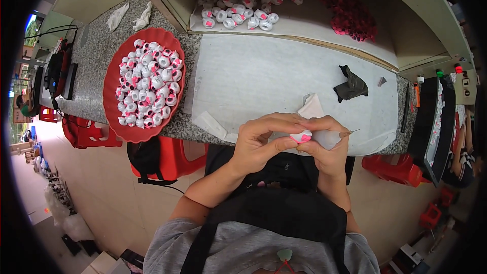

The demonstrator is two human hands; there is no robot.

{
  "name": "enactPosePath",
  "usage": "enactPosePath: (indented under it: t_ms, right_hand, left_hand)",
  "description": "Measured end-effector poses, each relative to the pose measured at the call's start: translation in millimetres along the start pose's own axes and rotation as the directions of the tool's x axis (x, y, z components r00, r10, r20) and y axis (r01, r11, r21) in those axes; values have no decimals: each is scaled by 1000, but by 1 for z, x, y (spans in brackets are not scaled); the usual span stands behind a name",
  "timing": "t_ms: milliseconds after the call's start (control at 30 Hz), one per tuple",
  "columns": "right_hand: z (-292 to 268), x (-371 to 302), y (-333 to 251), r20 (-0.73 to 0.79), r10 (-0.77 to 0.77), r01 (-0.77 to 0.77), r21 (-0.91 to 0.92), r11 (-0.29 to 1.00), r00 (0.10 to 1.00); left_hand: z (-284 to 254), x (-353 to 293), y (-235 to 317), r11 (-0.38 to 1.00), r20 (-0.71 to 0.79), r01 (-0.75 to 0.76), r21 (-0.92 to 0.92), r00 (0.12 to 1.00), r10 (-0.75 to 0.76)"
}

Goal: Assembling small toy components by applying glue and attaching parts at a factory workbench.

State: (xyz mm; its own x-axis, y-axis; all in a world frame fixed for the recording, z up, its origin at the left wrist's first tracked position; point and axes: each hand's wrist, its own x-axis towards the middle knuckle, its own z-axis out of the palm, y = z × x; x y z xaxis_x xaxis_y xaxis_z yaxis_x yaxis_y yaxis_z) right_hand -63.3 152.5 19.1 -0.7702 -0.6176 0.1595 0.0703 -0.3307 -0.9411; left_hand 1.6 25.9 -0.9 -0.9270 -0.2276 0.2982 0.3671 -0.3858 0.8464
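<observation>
My left hand point(257, 143) pinches a small white-and-pink ring-like piece point(303, 137) between thumb and fingers, over the front edge of the worktop. My right hand point(328, 158) is wrapped round a translucent squeeze bottle point(327, 139). Its thin needle tip point(353, 131) points right, away from the piece. The right fingertips also meet the piece, so both hands are close together. Left of them, a red scalloped tray point(112, 114) holds many similar white-and-pink pieces point(150, 78).
White paper point(243, 76) covers the worktop, with a crumpled black cloth point(352, 87) and folded white scraps point(210, 124) on it. Behind, a shelf holds more white pieces point(238, 15) and a dark pink pile point(350, 15). Red stools point(172, 158) stand below.
</observation>
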Motion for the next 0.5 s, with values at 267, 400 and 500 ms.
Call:
enactPosePath:
  t_ms: [267,400,500]
  right_hand:
    - [3,1,-2,-35,99,-96,64,993,995]
    - [0,2,-2,-1,109,-109,16,994,994]
    - [-1,3,-3,33,146,-146,5,989,989]
  left_hand:
    - [-1,2,5,997,18,63,-46,998,-62]
    - [0,1,5,1000,-23,23,21,999,-23]
    - [0,1,5,1000,-32,21,6,999,-21]
